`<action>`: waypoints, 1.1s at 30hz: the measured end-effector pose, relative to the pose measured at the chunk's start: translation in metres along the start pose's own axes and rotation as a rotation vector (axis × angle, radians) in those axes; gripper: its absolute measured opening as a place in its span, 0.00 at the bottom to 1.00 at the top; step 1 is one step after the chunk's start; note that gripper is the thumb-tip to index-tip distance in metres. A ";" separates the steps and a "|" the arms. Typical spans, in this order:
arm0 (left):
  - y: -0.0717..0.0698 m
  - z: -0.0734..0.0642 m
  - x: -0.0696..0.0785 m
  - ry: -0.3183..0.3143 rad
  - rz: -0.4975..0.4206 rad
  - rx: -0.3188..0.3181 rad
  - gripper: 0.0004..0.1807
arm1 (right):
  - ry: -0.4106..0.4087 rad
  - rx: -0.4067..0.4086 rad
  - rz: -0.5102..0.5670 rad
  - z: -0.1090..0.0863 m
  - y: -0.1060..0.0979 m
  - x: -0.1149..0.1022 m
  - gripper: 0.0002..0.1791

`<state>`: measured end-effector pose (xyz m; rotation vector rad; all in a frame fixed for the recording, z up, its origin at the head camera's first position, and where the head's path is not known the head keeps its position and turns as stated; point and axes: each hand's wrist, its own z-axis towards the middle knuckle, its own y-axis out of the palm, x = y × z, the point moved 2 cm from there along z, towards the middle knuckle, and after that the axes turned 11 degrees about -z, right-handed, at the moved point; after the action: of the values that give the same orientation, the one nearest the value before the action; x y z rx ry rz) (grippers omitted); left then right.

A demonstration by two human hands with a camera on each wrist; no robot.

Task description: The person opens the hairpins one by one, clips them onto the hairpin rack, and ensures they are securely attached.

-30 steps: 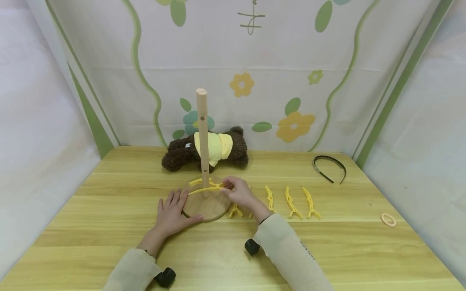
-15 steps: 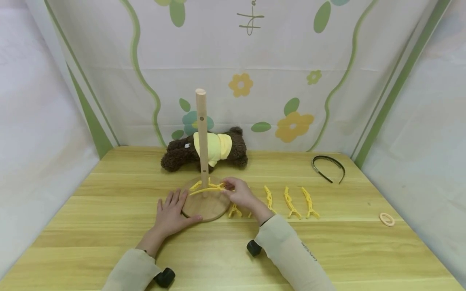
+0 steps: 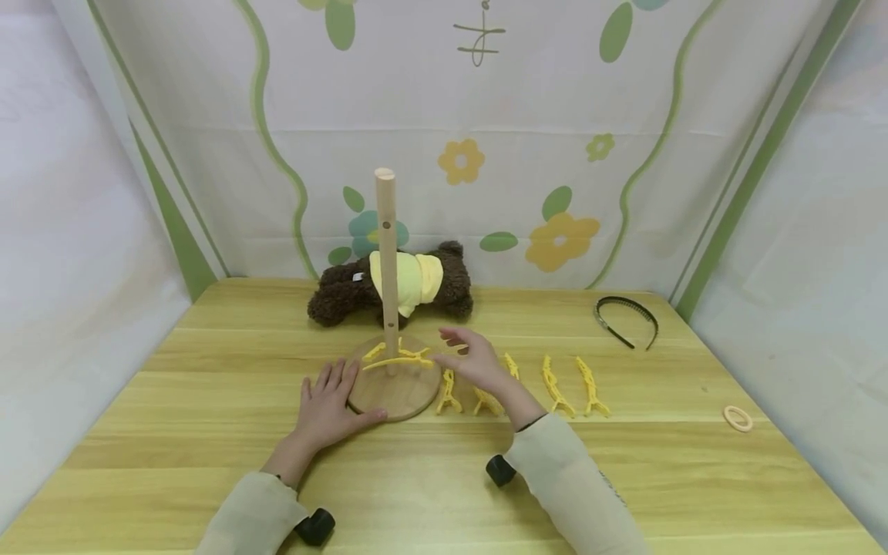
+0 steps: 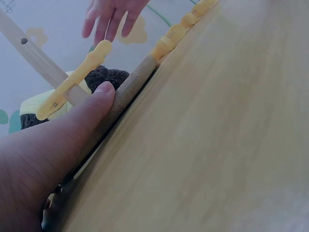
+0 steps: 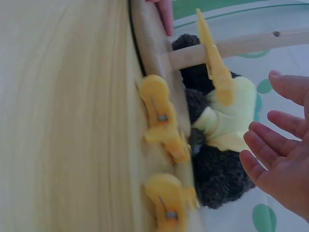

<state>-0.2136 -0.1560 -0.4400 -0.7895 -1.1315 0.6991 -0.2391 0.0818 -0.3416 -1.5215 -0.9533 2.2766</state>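
Head view: clip (image 3: 398,361) seems fixed on post (image 3: 388,277); my right hand (image 3: 480,364), released at three o'clock, probably needs another; left hand (image 3: 331,416) lies spread.

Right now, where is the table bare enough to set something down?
Bare table lies left of the left hand, and between the headband and beige ring. Crowded around the stand: that hand, the right hand, yellow clips and the bear.

Loose beige sleeves (image 3: 258,510), thin dark wristbands (image 3: 533,423), two stubby black blocks (image 3: 315,527).
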 end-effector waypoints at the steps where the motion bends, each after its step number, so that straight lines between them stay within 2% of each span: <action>1: 0.000 0.000 0.000 0.000 0.001 -0.001 0.55 | -0.001 0.007 -0.011 -0.002 -0.005 0.001 0.24; 5: 0.001 0.000 0.000 0.004 0.000 0.000 0.56 | -0.006 0.030 -0.080 -0.013 -0.024 0.026 0.25; 9: 0.003 0.000 0.000 0.003 0.002 0.003 0.56 | 0.008 0.068 -0.148 -0.034 -0.045 0.059 0.26; 15: 0.003 -0.001 0.000 -0.001 0.012 0.000 0.56 | 0.054 0.131 -0.177 -0.072 -0.082 0.061 0.24; 17: 0.002 -0.002 0.001 0.002 0.007 0.006 0.56 | 0.059 0.145 -0.213 -0.082 -0.091 0.068 0.23; 22: 0.001 -0.002 0.002 0.000 0.002 0.003 0.55 | 0.091 0.209 -0.281 -0.102 -0.106 0.113 0.24; 24: 0.001 -0.002 0.001 -0.004 0.001 -0.002 0.55 | 0.137 0.239 -0.286 -0.110 -0.111 0.125 0.25; 33: 0.001 -0.001 -0.001 -0.002 -0.009 0.001 0.56 | 0.254 0.226 -0.310 -0.132 -0.127 0.150 0.28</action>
<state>-0.2128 -0.1569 -0.4420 -0.7821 -1.1360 0.6930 -0.2050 0.3083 -0.4030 -1.4118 -0.7695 1.8549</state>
